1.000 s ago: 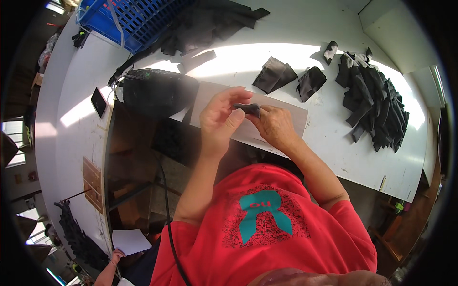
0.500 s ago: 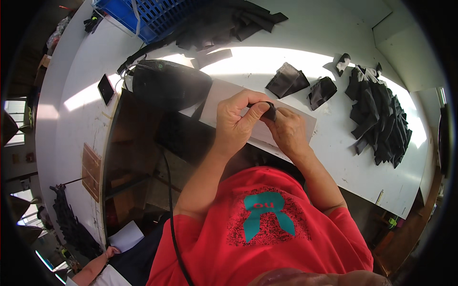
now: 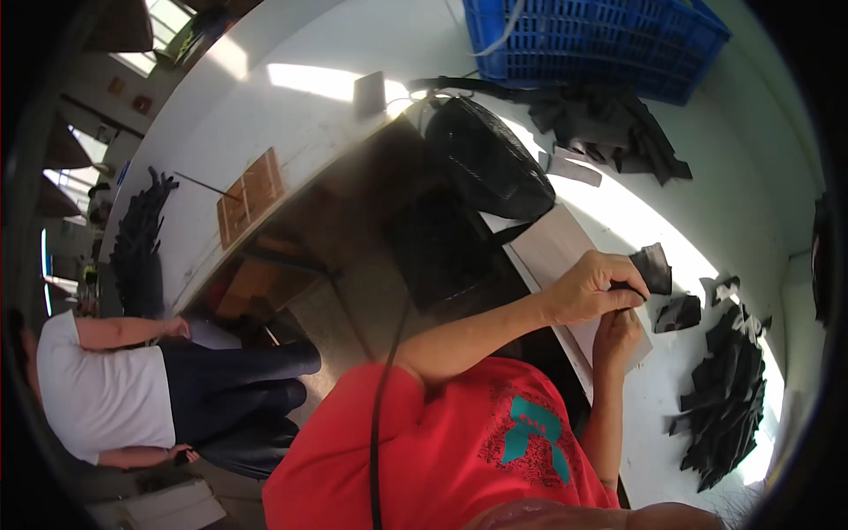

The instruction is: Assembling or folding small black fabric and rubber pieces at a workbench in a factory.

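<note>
My left hand (image 3: 586, 288) and my right hand (image 3: 617, 341) are close together above a pale board (image 3: 549, 243) on the white table. Both are closed on a small piece of dark cloth (image 3: 629, 289), mostly hidden by the fingers. The left thumb and fingers pinch its upper side; the right fingers grip it from below. Just beyond the hands lie two folded dark cloth pieces (image 3: 655, 267) (image 3: 678, 314). To their right, a heap of black cloth pieces (image 3: 726, 393) spreads over the table. A black rounded object (image 3: 491, 159) stands at the board's far end.
A blue plastic crate (image 3: 594, 55) stands at the back, with dark cloth strips (image 3: 609, 131) before it. A flat dark rectangle (image 3: 369, 94), a brown board (image 3: 253, 196) and a black bundle (image 3: 141, 240) lie leftward. Another person (image 3: 106, 389) stands at left. A black cable (image 3: 382, 415) crosses my front.
The view has swung left, so the table things appear farther right and the other person shows more fully. My hands remain together on the dark cloth.
</note>
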`<state>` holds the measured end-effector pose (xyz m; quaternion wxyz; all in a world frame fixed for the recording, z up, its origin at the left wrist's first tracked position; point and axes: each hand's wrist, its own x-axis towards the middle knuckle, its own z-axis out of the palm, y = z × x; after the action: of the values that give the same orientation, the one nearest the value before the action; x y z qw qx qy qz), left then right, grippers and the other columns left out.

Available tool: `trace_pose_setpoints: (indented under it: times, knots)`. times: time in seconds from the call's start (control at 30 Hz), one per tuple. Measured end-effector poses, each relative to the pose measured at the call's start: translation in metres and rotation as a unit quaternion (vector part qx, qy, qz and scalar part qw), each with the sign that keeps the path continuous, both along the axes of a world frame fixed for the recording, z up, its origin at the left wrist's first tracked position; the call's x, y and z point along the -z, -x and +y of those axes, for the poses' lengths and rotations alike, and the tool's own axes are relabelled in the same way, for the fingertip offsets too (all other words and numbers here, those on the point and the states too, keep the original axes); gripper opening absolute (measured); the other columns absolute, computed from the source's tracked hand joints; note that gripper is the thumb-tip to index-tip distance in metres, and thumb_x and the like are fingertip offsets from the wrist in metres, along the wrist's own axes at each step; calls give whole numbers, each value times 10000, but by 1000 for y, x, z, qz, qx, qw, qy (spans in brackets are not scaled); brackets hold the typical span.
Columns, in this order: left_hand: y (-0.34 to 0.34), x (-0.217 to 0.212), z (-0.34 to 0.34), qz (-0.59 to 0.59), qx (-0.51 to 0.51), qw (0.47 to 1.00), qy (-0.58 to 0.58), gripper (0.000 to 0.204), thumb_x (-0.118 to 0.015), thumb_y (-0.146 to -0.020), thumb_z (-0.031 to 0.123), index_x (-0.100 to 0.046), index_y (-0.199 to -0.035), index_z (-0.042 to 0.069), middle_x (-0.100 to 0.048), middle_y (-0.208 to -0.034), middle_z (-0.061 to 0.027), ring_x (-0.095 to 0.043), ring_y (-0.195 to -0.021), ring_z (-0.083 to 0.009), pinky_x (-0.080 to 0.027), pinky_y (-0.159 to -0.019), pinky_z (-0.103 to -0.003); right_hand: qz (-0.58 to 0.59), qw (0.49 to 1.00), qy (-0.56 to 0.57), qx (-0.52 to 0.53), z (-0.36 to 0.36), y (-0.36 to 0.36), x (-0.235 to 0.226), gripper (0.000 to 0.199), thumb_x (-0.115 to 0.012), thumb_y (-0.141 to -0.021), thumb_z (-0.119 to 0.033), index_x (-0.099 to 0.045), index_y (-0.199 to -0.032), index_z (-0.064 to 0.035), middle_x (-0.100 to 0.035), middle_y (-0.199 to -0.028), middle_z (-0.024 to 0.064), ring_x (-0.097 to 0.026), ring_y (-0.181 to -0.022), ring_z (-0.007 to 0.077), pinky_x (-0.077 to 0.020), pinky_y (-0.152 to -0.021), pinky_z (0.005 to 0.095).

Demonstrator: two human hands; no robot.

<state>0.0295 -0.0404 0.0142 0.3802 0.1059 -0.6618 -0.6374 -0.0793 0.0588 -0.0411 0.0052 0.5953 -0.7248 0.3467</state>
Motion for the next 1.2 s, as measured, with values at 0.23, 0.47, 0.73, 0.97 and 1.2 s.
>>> trace_pose_setpoints:
  times: [0.23,0.47,0.73,0.97,1.2]
  knots:
    - [-30,8,28,-67,-175,981,44,125,-608,-767,69,-567,-859,-7,-586,-742,-116,-590,-660,-241,-462,-604,-328,-68,993,88,-28,13,-9,17,276,-436,-926,-142,-594,-911,84,-613,-784,219,-587,-658,359,-440,-547,384]
    - [-127,108,53,-296,-270,916,22,83,-548,-775,79,-577,-790,3,-603,-719,-143,-601,-706,-303,-456,-615,-391,-49,997,-35,-47,26,-15,45,267,-465,-912,-157,-568,-780,51,-545,-669,190,-522,-582,334,-390,-515,400]
    - [-164,158,97,-313,-375,872,24,61,-524,-781,82,-544,-785,25,-587,-762,-137,-570,-731,-330,-435,-627,-412,16,990,-71,-122,22,-22,35,256,-471,-901,-151,-545,-729,24,-502,-675,193,-501,-617,370,-380,-557,450]
    - [-155,168,99,-293,-413,862,35,42,-510,-750,81,-535,-757,48,-572,-755,-130,-570,-740,-330,-449,-644,-415,13,992,-81,-98,25,-28,33,272,-463,-906,-168,-547,-732,23,-505,-678,194,-504,-627,375,-385,-563,449]
    - [-164,154,106,-346,-461,817,-29,57,-532,-717,106,-553,-746,62,-589,-719,-116,-585,-715,-330,-455,-624,-421,13,991,-69,-115,24,-30,35,288,-455,-911,-186,-549,-736,23,-507,-682,195,-508,-636,380,-390,-570,447]
